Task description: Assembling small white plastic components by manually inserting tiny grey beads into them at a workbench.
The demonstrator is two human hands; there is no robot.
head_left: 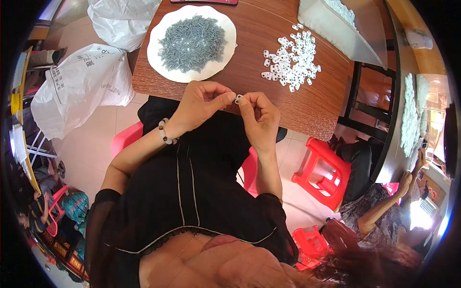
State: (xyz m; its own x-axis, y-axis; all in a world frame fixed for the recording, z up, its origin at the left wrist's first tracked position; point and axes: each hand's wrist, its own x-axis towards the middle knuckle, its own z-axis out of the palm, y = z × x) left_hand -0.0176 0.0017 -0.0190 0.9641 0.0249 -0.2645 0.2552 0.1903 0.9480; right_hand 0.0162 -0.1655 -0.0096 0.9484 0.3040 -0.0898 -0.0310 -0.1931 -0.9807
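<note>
My right hand point(260, 120) pinches a small white plastic piece with holes point(238, 99) between thumb and forefinger, just off the near table edge. Close on its left, the thumb and fingertips of my left hand point(204, 103) are pressed together beside that piece. Whatever they hold is too small to make out. Beyond my left hand stands a white scalloped plate point(153, 50) heaped with small grey translucent rods point(192, 43). A loose pile of similar white pieces point(293, 60) lies on the table to the right.
The brown wooden table point(254, 29) carries a whitish tray point(331, 36) of white pieces at far right. White sacks point(86, 86) sit on the left. A red stool point(321, 173) stands at right, near another person's arms point(389, 204) at a second table.
</note>
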